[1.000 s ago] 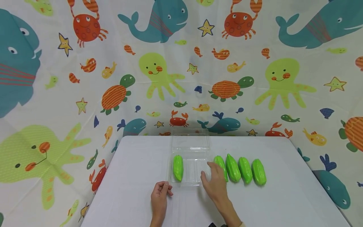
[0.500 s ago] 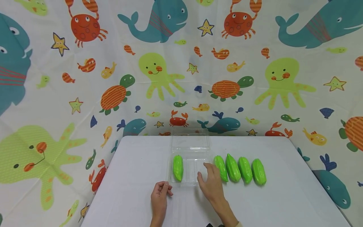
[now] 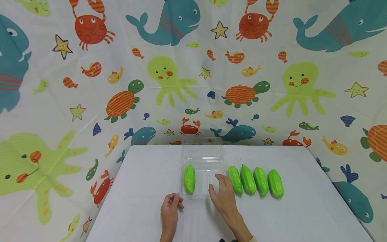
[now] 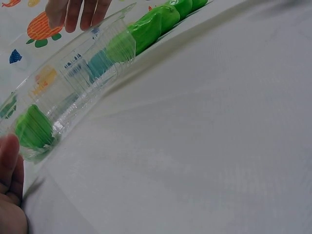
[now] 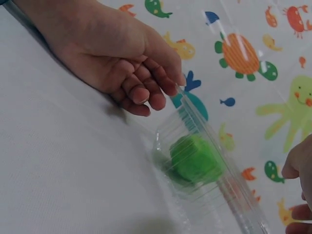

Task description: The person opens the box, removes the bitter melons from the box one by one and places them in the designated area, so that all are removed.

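Clear plastic makes up the tray [image 3: 202, 188], a hinged clamshell lying open mid-surface with its lid [image 3: 203, 152] folded back toward 12 o'clock. Going left to right: the left hand [image 3: 170, 210] rests on the white surface [image 3: 145, 174] at about 7 o'clock of the tray, fingers [image 5: 141, 92] loosely curled with the tips at the tray's near left corner; whether they press on the rim I cannot tell. They hold nothing.

Next comes 1 green gourd [image 3: 189, 178], already lying in the tray's left end, lengthwise toward 12 o'clock. The rest of the tray, to its right, holds nothing.

The right hand [image 3: 222, 196] lies over the tray's near right part, fingers [image 4: 73, 12] relaxed and slightly spread, pinching nothing; its fingertips are just beside the nearest loose gourd.

At 3 o'clock of the tray, 4 more gourds [image 3: 255, 180] sit in a tight row on the surface, side by side and parallel.

As a judgement: packing looks about 1 part in 5 done, with 1 gourd placed, 4 left outside, and the lid yet to be closed.
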`<state>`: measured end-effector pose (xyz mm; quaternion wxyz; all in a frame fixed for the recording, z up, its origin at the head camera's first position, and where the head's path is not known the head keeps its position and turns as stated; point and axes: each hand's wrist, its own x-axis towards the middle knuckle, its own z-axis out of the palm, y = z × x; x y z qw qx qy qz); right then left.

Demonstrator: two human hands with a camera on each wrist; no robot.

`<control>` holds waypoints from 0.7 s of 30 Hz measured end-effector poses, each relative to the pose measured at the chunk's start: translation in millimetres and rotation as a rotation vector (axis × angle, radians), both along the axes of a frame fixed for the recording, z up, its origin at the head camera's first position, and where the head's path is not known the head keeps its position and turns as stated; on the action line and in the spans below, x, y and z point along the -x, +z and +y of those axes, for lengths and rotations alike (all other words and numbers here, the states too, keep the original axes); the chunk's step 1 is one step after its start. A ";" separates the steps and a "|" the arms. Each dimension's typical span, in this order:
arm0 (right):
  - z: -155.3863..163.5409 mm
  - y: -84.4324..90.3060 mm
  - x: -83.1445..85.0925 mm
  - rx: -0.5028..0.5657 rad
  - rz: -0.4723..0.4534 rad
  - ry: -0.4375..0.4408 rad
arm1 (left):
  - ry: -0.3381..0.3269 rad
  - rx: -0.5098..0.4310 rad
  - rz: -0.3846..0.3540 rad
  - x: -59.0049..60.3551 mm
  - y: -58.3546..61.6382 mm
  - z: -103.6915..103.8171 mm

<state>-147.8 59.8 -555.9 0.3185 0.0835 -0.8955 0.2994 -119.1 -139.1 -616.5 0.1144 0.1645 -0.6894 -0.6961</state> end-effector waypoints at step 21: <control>-5.9 -3.9 0.5 -0.011 -0.050 -0.002 | -0.009 -0.010 -0.003 -0.2 0.3 -0.4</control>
